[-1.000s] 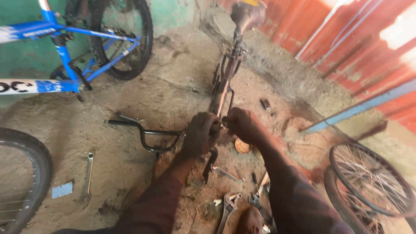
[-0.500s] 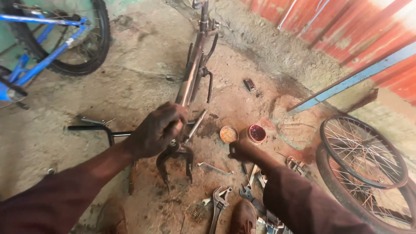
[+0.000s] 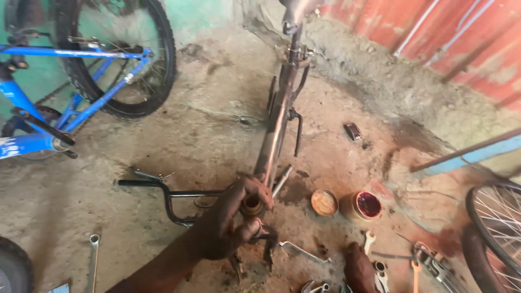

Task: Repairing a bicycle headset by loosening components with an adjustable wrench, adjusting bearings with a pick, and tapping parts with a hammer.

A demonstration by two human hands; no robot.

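Note:
A rusty brown bicycle frame (image 3: 279,116) without wheels lies along the dirt floor, running away from me. My left hand (image 3: 230,220) is wrapped around its near end, at the head tube where a rusty round bearing cup shows. My right hand (image 3: 358,266) is low at the bottom edge, reaching down among spanners (image 3: 374,255) on the ground; I cannot tell whether it holds one. Black handlebars (image 3: 168,198) lie just left of my left hand.
A blue bicycle (image 3: 70,81) stands at the left. A small open tin (image 3: 366,205) and its lid (image 3: 324,202) sit right of the frame. Spoked wheels (image 3: 496,239) lie at the right edge, a spanner (image 3: 93,260) at lower left, a red corrugated wall (image 3: 450,38) behind.
My right hand has left the frame and dropped down to the tools on the ground. My left hand keeps its grip on the frame's near end. The view has shifted.

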